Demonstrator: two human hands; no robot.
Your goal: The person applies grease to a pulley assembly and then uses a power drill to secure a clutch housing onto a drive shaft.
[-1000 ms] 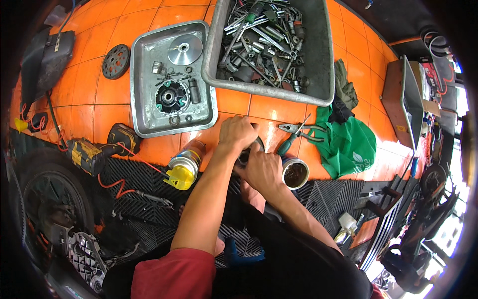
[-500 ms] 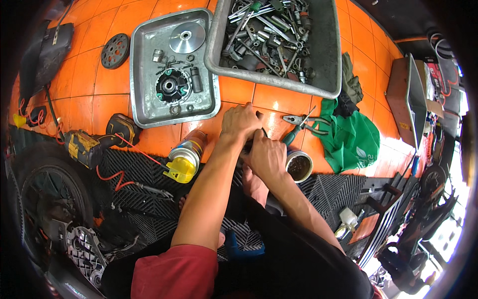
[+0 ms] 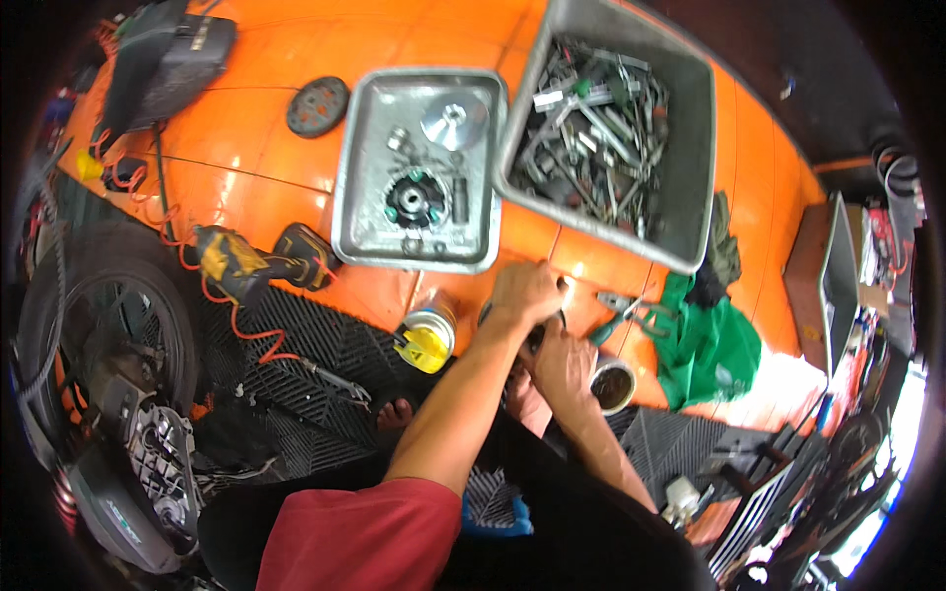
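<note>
Over the near edge of the orange tiles, my left hand (image 3: 529, 293) is closed, its knuckles up. Just below it and to the right, my right hand (image 3: 566, 364) is closed too, its fingers curled in. A dark part lies between and under both hands; they cover most of it, so its kind does not show. Close to my right hand stand an open can (image 3: 613, 384) with brown contents and a green-handled screwdriver (image 3: 605, 331) beside pliers (image 3: 631, 305). Left of my forearm is a spray can (image 3: 429, 337) with a yellow cap.
A metal tray (image 3: 352, 197) holds a disc, a round clutch-like part and small hardware. The grey bin (image 3: 690, 148) beside it is heaped with tools. A green cloth bag (image 3: 714, 345) lies right, a yellow-black cordless impact driver (image 3: 236, 264) left. A wheel (image 3: 118, 325) stands far left.
The whole view has shifted, so the tray, bin and cans sit further right and lower. Both hands stay closed and close together over the dark part.
</note>
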